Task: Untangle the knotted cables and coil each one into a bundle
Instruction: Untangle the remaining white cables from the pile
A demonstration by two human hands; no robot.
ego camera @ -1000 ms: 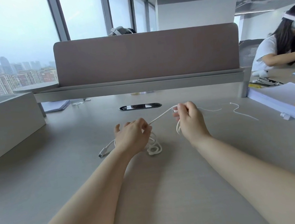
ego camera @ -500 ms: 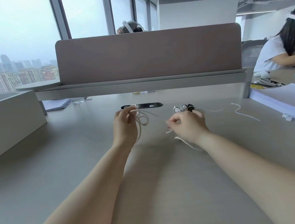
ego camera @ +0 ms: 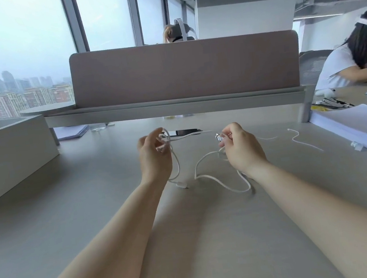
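A white cable (ego camera: 207,177) runs between my two hands over the grey desk (ego camera: 95,217). My left hand (ego camera: 155,158) pinches a small loop of it near the top, and one plug end (ego camera: 182,185) hangs down onto the desk. My right hand (ego camera: 240,148) grips the cable near a silver connector (ego camera: 219,137), with slack curving on the desk below it. A second thin white cable (ego camera: 301,141) lies loose to the right, apart from both hands.
A black cable port (ego camera: 185,131) sits in the desk just behind my hands. A brown divider panel (ego camera: 184,70) closes the far edge. A stack of white paper (ego camera: 359,128) lies at right, a grey box (ego camera: 7,147) at left. Another person sits at far right.
Both hands have spread apart, stretching a strand of the white cable between them. More slack and one plug end now lie on the desk below.
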